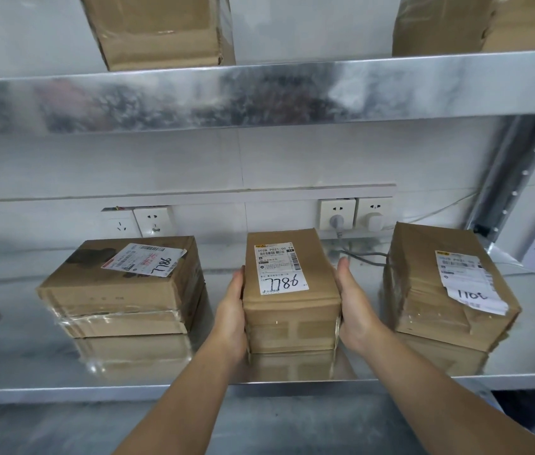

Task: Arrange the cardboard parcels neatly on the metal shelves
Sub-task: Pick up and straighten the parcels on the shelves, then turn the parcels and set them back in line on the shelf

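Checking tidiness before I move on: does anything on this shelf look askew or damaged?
Yes. The right parcel sits turned at an angle, and its label is crumpled, overhanging the near edge. The left parcel is also skewed. The middle parcel, between the left hand and right hand, looks straight.

Three parcels set in a row on the lower grey sheet-metal shelf (29, 366)
The narrow brown cardboard parcel (289, 303) is placed mid-shelf near the front edge, with the left hand (231, 320) and right hand (356, 310) laid against its sides. The wide brown cardboard parcel (121, 290) is set to its left and the tilted brown cardboard parcel (440, 290) toward the right edge. White wall sockets (354, 213) are mounted behind, and the upper grey metal shelf (259, 96) is fixed above.
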`<state>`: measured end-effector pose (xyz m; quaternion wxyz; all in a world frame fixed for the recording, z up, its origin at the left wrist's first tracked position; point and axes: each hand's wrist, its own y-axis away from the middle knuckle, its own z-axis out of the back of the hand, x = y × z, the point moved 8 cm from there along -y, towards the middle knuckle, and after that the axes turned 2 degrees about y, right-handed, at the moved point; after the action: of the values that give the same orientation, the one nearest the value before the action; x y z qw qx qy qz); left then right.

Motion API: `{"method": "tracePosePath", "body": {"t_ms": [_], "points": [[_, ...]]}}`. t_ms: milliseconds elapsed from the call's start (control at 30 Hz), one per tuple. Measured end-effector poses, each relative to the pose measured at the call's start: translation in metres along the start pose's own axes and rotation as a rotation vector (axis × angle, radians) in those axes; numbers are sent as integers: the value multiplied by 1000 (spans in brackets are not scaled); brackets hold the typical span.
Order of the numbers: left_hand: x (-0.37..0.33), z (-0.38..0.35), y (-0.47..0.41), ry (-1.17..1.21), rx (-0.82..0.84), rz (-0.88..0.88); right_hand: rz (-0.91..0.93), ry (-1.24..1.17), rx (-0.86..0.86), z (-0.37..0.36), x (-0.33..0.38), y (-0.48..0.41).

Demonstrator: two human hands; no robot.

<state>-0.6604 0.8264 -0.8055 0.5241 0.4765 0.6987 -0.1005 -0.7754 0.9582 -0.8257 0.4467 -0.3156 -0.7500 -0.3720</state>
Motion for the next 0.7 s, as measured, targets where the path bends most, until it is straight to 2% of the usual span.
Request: {"method": "tracePosePath", "body": {"t_ms": [500,700], "points": [[-3,2,-11,-59,-19,5,-37,-28,-45,-2,-1,-12],[-7,1,-8,-71,-8,-22,-43,56,-55,-1,3,-7]]}}
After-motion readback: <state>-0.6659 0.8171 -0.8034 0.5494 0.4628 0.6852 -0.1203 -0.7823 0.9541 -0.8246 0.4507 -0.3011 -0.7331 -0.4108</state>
